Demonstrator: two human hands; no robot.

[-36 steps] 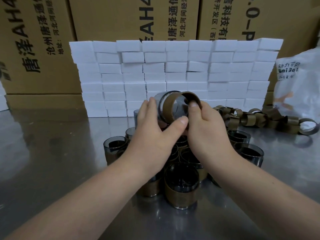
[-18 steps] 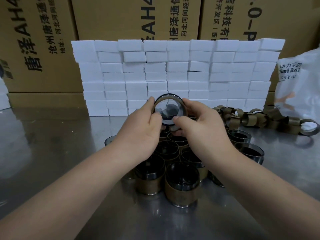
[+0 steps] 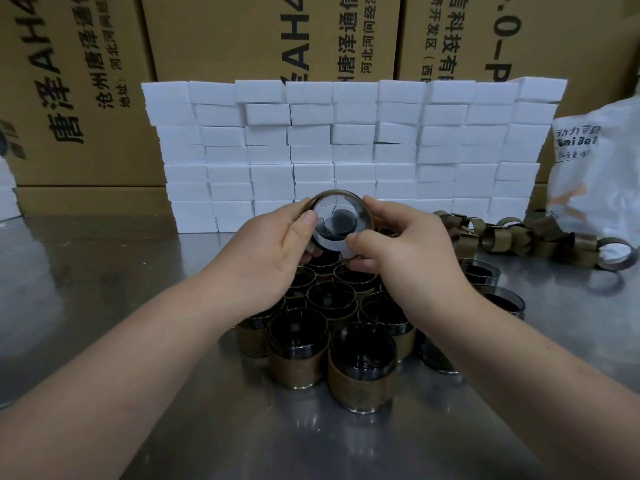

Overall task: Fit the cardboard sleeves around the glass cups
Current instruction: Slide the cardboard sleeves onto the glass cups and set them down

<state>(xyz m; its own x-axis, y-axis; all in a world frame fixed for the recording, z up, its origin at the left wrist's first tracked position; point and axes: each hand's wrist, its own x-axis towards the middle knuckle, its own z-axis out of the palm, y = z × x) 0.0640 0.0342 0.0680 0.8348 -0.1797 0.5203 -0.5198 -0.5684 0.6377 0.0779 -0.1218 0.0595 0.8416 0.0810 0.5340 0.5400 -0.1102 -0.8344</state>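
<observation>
Both hands up: left hand (image 3: 277, 244) and right hand (image 3: 398, 244) pinch the cup (image 3: 337, 225) from either side, above the sleeved cups (image 3: 362, 372). Sleeve (image 3: 332, 195) looks nearly seated, hard to tell. Press evenly all round, keep it square.

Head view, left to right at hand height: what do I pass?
left hand → glass cup, gripped by both hands → right hand → loose cardboard sleeves → white plastic bag
</observation>
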